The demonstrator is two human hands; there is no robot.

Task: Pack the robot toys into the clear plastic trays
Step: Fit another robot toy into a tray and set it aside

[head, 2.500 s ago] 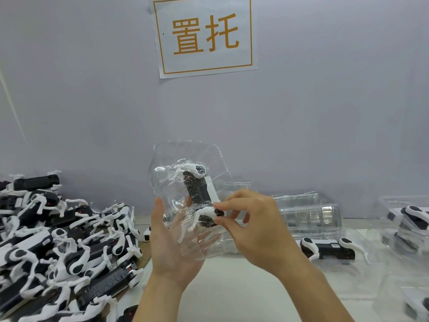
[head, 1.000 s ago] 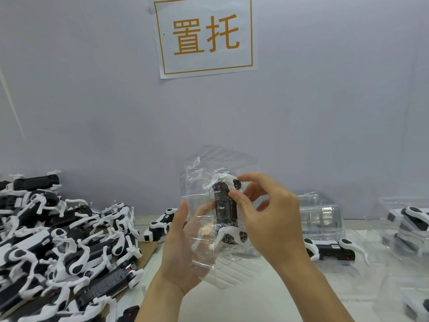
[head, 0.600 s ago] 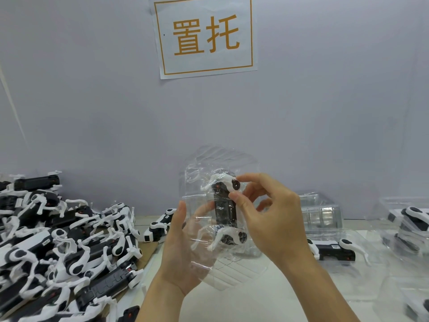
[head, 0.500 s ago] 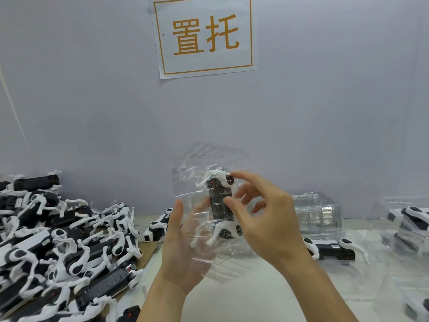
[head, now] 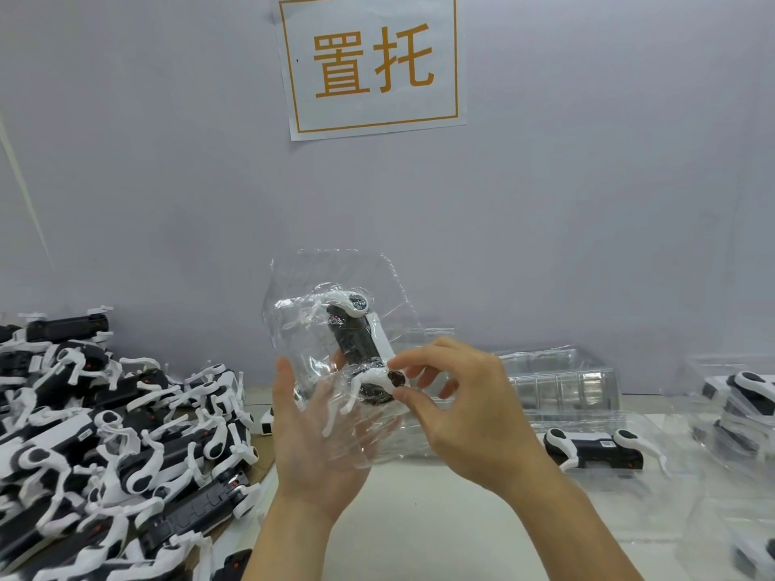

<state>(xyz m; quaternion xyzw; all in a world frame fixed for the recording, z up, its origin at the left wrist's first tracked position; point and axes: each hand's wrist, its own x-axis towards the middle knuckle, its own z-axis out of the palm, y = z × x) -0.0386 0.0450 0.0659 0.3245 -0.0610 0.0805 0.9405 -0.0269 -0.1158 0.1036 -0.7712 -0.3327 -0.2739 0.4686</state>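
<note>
Close in, the left hand point(head: 318, 446) lies flat and open-palmed under a clear plastic tray point(head: 335, 329), propping it up above the table point(head: 419, 517). The right hand point(head: 469, 408) has a narrow grip, thumb and forefinger pinching the lower white leg of the one black-and-white robot toy point(head: 356, 350) seated in that tray. Left, a heap of loose robot toys point(head: 105, 434), too tangled to count. Right, one packed toy point(head: 595, 448); behind it, stacked empty trays point(head: 562, 379). On the wall, one orange-lettered sign point(head: 373, 62).
</note>
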